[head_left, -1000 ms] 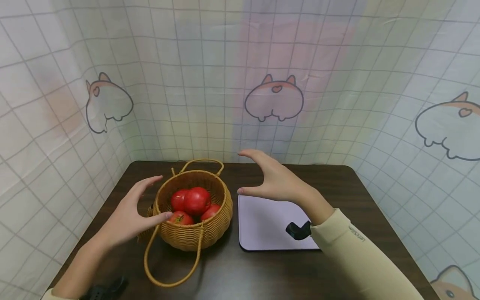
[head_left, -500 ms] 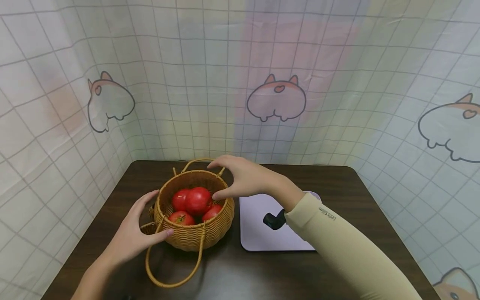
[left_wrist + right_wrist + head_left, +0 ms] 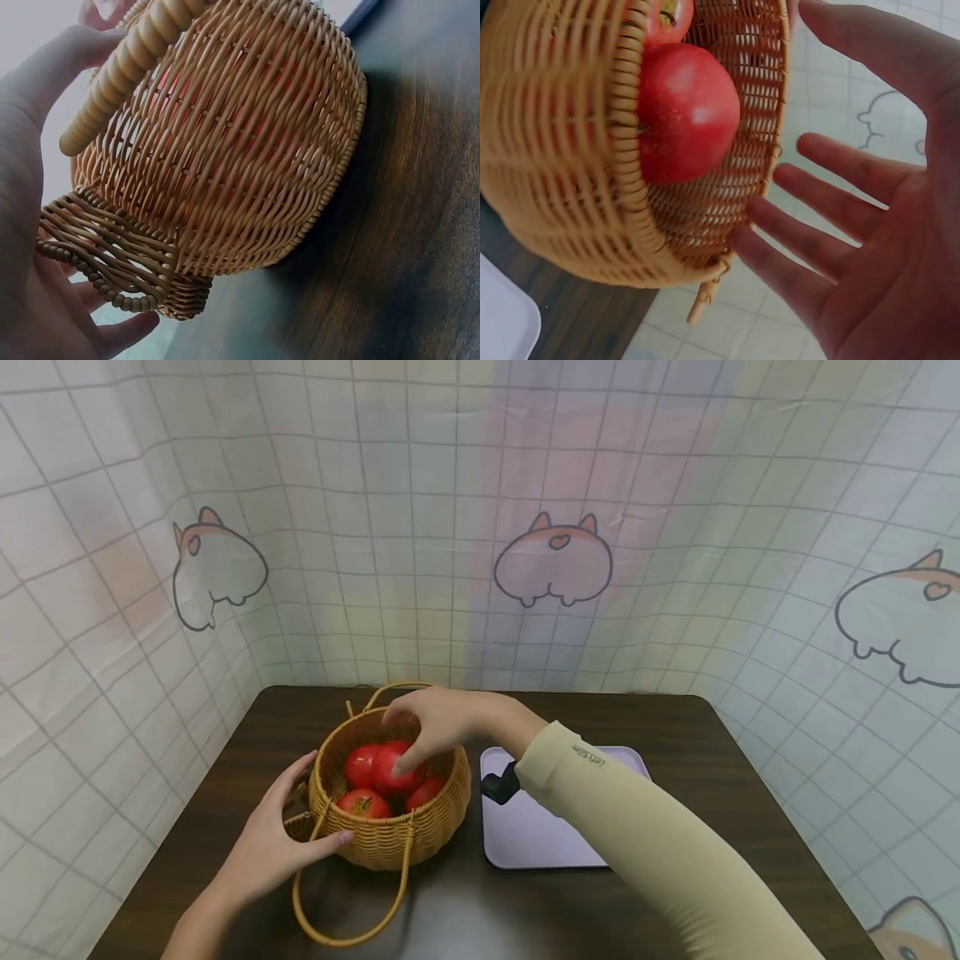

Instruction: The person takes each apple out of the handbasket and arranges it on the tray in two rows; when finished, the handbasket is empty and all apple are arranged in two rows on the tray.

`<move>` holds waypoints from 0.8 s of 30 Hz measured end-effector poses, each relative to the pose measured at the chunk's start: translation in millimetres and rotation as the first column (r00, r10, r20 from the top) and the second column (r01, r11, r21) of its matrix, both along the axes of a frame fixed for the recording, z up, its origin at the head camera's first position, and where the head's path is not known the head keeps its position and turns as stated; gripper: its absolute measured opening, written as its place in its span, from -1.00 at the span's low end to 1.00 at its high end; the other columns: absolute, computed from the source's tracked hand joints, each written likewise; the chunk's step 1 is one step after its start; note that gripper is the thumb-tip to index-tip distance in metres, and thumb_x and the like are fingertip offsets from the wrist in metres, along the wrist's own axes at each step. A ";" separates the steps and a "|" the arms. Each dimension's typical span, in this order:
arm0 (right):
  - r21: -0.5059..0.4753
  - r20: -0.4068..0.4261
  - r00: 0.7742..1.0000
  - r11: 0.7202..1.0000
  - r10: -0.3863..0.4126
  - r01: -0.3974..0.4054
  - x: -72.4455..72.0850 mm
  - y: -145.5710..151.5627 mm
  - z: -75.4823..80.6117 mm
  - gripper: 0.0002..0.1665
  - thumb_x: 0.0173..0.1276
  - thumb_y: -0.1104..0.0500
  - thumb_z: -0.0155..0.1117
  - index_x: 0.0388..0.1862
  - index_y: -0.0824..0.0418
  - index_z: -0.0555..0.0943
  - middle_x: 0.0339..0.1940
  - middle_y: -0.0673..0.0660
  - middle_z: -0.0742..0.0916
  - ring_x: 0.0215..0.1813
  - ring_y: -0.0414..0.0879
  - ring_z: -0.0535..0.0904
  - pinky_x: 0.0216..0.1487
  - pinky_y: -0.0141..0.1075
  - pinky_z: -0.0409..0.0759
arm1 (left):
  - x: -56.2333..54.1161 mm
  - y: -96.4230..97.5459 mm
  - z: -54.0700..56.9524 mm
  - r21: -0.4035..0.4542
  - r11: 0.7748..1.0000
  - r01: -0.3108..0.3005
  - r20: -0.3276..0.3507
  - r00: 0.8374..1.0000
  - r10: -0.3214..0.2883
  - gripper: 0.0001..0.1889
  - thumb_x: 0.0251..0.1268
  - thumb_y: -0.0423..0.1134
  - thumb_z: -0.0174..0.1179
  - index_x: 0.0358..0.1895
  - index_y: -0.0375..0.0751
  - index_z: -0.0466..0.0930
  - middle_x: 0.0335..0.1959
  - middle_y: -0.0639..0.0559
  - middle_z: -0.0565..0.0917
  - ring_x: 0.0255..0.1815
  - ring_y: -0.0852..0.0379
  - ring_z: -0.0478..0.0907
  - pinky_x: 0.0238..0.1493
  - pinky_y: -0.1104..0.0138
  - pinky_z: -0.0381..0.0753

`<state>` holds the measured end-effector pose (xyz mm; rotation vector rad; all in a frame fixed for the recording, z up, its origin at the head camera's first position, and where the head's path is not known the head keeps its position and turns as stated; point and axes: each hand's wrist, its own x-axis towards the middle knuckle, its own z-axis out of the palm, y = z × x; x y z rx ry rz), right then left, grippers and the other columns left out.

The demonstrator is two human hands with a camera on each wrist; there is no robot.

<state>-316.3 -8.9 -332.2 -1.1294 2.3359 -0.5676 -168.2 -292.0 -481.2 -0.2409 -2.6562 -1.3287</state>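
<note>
A round wicker basket (image 3: 435, 827) stands on the table's left half, its handles folded to front and back. Several red apples lie inside; the top apple (image 3: 690, 112) shows large in the right wrist view. My left hand (image 3: 266, 839) cups the basket's left side, thumb against the front and fingers near the rim. In the left wrist view, the hand lies around the small woven flap (image 3: 112, 244) and front handle (image 3: 131, 79). Over the basket's opening, my right hand (image 3: 442, 718) is spread, its thumb in front of the top apple. The right wrist view shows the fingers (image 3: 817, 225) loosely extended, holding nothing.
A pale lilac tray (image 3: 525, 835) lies right of the basket, partly covered by the right sleeve (image 3: 622, 810). The dark wooden table (image 3: 480, 910) is enclosed by a gridded cloth (image 3: 390, 527) at the back and sides.
My right hand has moved left from above the tray to over the apples. My left hand has shifted slightly right and down, closer against the basket. The apples look unmoved.
</note>
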 end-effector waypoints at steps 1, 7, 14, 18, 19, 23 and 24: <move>0.019 0.003 1.000 1.000 0.003 -0.004 -1.8 -3.2 -0.6 -0.10 0.35 -0.19 0.65 0.58 0.04 0.54 0.52 -0.05 0.64 0.52 -0.12 0.55 0.58 -0.13 0.57 | -0.2 0.0 -0.6 -0.001 1.000 -0.003 0.001 1.000 0.003 0.22 0.22 0.04 0.71 0.84 0.28 0.04 0.70 -0.13 0.40 0.57 -0.23 0.49 0.25 0.52 0.57; 0.128 0.006 1.000 0.991 0.025 -0.025 -12.8 -20.7 -3.7 -0.01 0.36 -0.25 0.62 0.65 0.08 0.49 0.63 0.04 0.59 0.61 -0.01 0.51 0.57 -0.11 0.58 | -0.7 0.2 -3.8 0.026 0.999 -0.021 0.013 1.000 0.020 0.22 0.21 0.04 0.72 0.83 0.36 0.05 0.67 -0.21 0.47 0.47 -0.31 0.64 0.18 0.49 0.65; 0.197 0.031 0.999 0.980 0.032 -0.038 -24.1 -34.9 -13.1 0.05 0.36 -0.27 0.59 0.69 0.14 0.46 0.64 0.07 0.58 0.62 -0.02 0.49 0.59 -0.11 0.56 | 1.0 1.2 -4.9 0.041 0.998 -0.053 0.026 0.998 0.052 0.21 0.21 0.06 0.72 0.81 0.50 0.06 0.65 -0.22 0.49 0.41 -0.32 0.69 0.11 0.46 0.70; 0.247 0.027 0.999 0.968 0.031 -0.037 -27.4 -40.4 -17.2 0.01 0.35 -0.27 0.60 0.63 0.15 0.50 0.54 0.06 0.62 0.51 -0.05 0.53 0.51 -0.11 0.62 | 1.6 1.5 -3.9 0.031 0.997 -0.065 0.029 0.998 0.064 0.20 0.20 0.07 0.72 0.81 0.49 0.07 0.67 -0.22 0.48 0.44 -0.33 0.67 0.11 0.45 0.69; 0.262 0.028 0.999 0.965 0.029 -0.035 -27.9 -42.0 -18.0 -0.01 0.34 -0.27 0.60 0.62 0.14 0.51 0.51 0.05 0.63 0.48 -0.05 0.54 0.49 -0.12 0.63 | 1.7 1.5 -3.9 0.027 0.997 -0.067 0.030 0.997 0.066 0.21 0.20 0.07 0.72 0.81 0.49 0.07 0.67 -0.21 0.47 0.45 -0.34 0.66 0.11 0.45 0.69; 0.321 0.026 0.999 0.947 0.025 -0.032 -29.0 -48.1 -20.5 -0.07 0.32 -0.27 0.62 0.53 0.12 0.58 0.40 0.02 0.66 0.38 -0.08 0.57 0.39 -0.16 0.67 | 1.4 1.8 -5.2 0.020 0.997 -0.068 0.027 0.997 0.068 0.21 0.19 0.07 0.73 0.81 0.48 0.08 0.69 -0.17 0.46 0.51 -0.30 0.61 0.15 0.46 0.66; 0.334 0.023 1.000 0.942 0.021 -0.027 -29.3 -49.7 -20.9 -0.08 0.30 -0.28 0.64 0.51 0.11 0.60 0.37 0.00 0.67 0.36 -0.09 0.58 0.37 -0.17 0.68 | 1.2 2.0 -5.8 0.022 0.997 -0.067 0.026 0.997 0.067 0.21 0.19 0.07 0.73 0.81 0.48 0.07 0.69 -0.16 0.45 0.53 -0.29 0.59 0.17 0.47 0.64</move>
